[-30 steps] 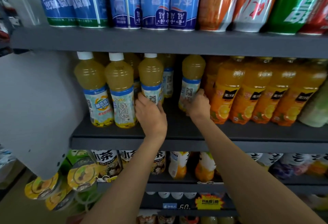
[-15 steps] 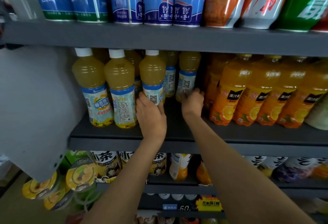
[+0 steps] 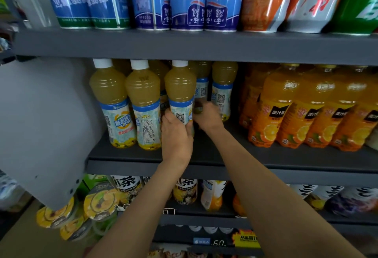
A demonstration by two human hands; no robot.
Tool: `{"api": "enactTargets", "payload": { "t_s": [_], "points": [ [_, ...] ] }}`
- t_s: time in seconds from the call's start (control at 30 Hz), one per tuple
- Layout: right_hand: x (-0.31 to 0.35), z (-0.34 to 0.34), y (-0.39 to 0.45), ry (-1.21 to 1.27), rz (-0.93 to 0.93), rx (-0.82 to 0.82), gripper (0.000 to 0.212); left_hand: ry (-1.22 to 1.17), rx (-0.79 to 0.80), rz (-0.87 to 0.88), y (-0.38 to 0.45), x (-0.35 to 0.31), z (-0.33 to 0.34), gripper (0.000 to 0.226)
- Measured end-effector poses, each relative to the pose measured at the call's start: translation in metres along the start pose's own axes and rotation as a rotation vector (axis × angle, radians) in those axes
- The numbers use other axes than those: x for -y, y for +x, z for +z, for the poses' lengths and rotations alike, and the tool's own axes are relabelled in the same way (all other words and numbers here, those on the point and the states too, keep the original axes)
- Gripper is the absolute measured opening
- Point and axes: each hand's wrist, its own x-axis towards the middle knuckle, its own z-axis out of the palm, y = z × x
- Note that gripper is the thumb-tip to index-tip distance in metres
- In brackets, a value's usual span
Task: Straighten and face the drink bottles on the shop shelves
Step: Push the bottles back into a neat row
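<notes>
Head view: the left hand (image 3: 177,135) wrapped the lower label of the third pale juice bottle (image 3: 180,94) in the front row of the middle shelf (image 3: 286,156), its fingers curled round the far side and its thumb on the near left edge. The bottle stood upright, white cap up, with a QR code facing out just above the knuckles. That suggested the front of the label was turned away.

The right hand (image 3: 206,117) reached past it, just to the right of those fingers, towards the back-row juice bottle (image 3: 223,92) that stood deeper on the shelf. Motion blur hid its fingers, so whether they were spread, pressed together or pinching the label could not be told; something dark near its thumb was also unreadable.

To the left of the left hand stood two more pale bottles (image 3: 114,104), one showing its brand panel. Well to the right of the right hand ran a row of orange juice bottles (image 3: 276,110).

To do the step well, the gripped bottle probably needed a twist about its own axis, base kept on the shelf, until its brand panel matched the leftmost one. The deeper bottle would likely want drawing forward into the gap, without knocking its neighbours.
</notes>
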Motion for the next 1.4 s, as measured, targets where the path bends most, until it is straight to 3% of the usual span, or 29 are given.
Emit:
{"api": "enactTargets", "payload": {
  "t_s": [0.07,0.17,0.27,0.47,0.57,0.67,0.8,0.83,0.93,1.07,1.17,1.3,1.4],
  "points": [
    [-0.002,0.003,-0.009,-0.006,0.003,-0.202,0.033,-0.003,0.004,-0.002,0.000,0.000,-0.001,0.060],
    [-0.014,-0.004,-0.025,0.036,0.214,-0.421,0.031,-0.010,-0.003,0.012,-0.001,0.000,0.000,0.060],
    [-0.025,-0.014,-0.024,-0.021,0.422,-0.362,0.036,-0.011,-0.012,0.009,-0.002,0.000,0.000,0.060],
    [-0.027,-0.015,-0.007,-0.030,0.459,-0.303,0.030,-0.016,-0.009,0.017,-0.002,0.001,0.000,0.061],
    [-0.030,-0.011,-0.013,0.132,0.408,-0.291,0.026,-0.026,0.002,0.012,-0.002,0.000,0.000,0.061],
    [-0.017,-0.003,-0.025,0.198,0.195,-0.280,0.026,-0.015,-0.002,0.018,-0.001,0.000,-0.001,0.062],
    [-0.001,-0.006,-0.020,0.148,0.120,-0.527,0.032,-0.019,-0.003,0.018,-0.001,0.001,-0.001,0.060],
    [0.001,-0.006,-0.018,0.166,0.085,-0.492,0.029,-0.018,-0.003,0.015,-0.001,0.001,-0.001,0.060],
    [0.002,-0.003,-0.014,0.183,-0.081,-0.191,0.029,-0.017,0.002,0.013,0.000,0.001,-0.002,0.060],
    [-0.003,-0.001,-0.001,0.201,-0.003,0.029,0.046,-0.016,0.031,0.008,0.000,0.001,-0.003,0.058],
    [-0.001,0.005,0.007,0.096,0.016,0.034,0.041,-0.026,0.043,0.012,0.002,0.001,-0.004,0.059],
    [0.002,0.000,0.000,0.137,0.043,0.019,0.030,-0.053,0.085,0.050,0.002,0.006,-0.008,0.057],
    [-0.007,-0.011,-0.021,0.157,0.090,-0.032,0.040,-0.092,0.136,0.100,0.001,0.013,-0.013,0.050]
  ]
}}
